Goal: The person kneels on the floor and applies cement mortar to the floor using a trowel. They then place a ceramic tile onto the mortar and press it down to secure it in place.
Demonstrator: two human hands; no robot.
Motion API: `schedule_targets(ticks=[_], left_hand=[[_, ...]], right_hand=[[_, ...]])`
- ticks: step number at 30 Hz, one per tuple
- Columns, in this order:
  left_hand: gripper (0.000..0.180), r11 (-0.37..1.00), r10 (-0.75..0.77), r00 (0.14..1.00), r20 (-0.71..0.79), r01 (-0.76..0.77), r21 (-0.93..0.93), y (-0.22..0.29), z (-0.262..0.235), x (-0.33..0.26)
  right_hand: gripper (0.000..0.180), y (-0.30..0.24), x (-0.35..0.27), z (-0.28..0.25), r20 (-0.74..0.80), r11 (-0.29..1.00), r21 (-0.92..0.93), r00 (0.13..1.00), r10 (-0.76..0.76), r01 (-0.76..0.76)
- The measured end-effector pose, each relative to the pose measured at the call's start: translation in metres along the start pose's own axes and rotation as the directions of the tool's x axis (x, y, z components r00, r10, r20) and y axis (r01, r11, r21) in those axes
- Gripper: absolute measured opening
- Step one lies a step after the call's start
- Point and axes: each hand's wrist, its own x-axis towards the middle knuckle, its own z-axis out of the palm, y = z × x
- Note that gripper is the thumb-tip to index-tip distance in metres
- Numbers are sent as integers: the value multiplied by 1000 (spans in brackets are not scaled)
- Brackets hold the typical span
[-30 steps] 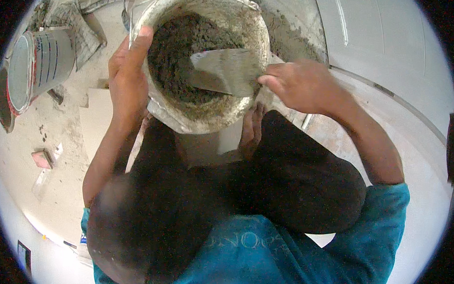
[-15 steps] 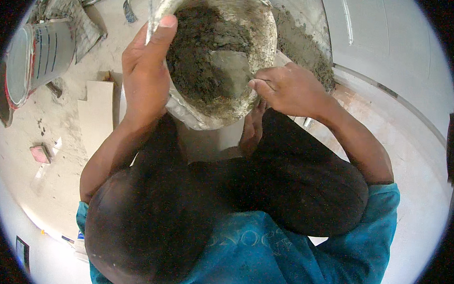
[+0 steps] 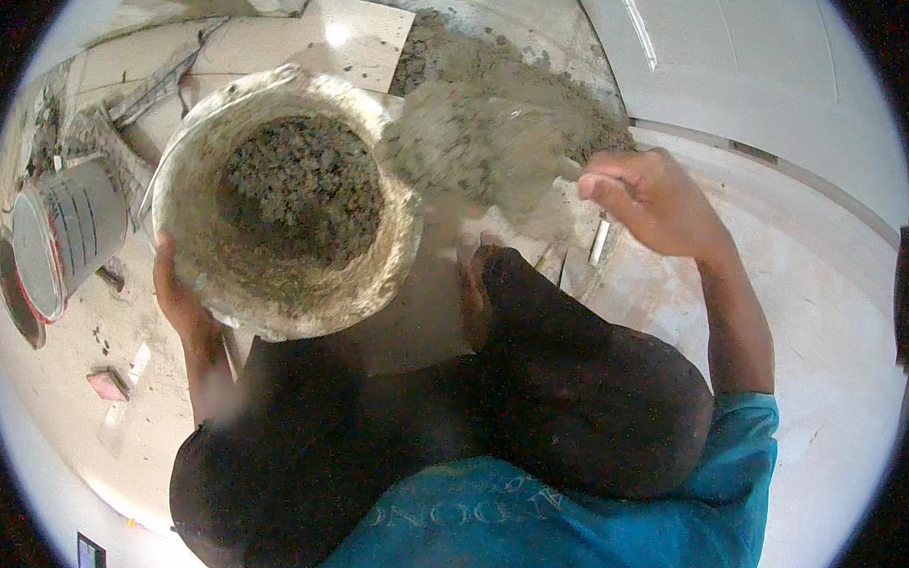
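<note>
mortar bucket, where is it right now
In the head view the mortar bucket sits left of centre, gripped by the left hand, beside the grey mortar heap.

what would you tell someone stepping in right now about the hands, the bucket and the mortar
Left hand: grips the mortar bucket by its lower rim, lifted and tilted.
Right hand: holds a trowel loaded with grey mortar, off the bucket's right side.
Things: mortar pile on the floor ahead, pale tile behind the bucket, metal can lying far left.
Done: one scoop is out of the bucket.
Left: much mortar remains inside; the scoop is not yet placed.
</note>
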Motion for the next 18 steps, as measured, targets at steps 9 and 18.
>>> schedule_targets(ticks=[9, 18], left_hand=[[54, 999, 11, 994, -110, -16, -44, -8, -12, 7], [57, 999, 28, 983, -182, -20, 45, -10, -12, 9]], right_hand=[[41, 39, 73, 12, -181, 986, -139, 981, 68, -94], [46, 61, 72, 8, -230, 965, -238, 972, 56, -112]])
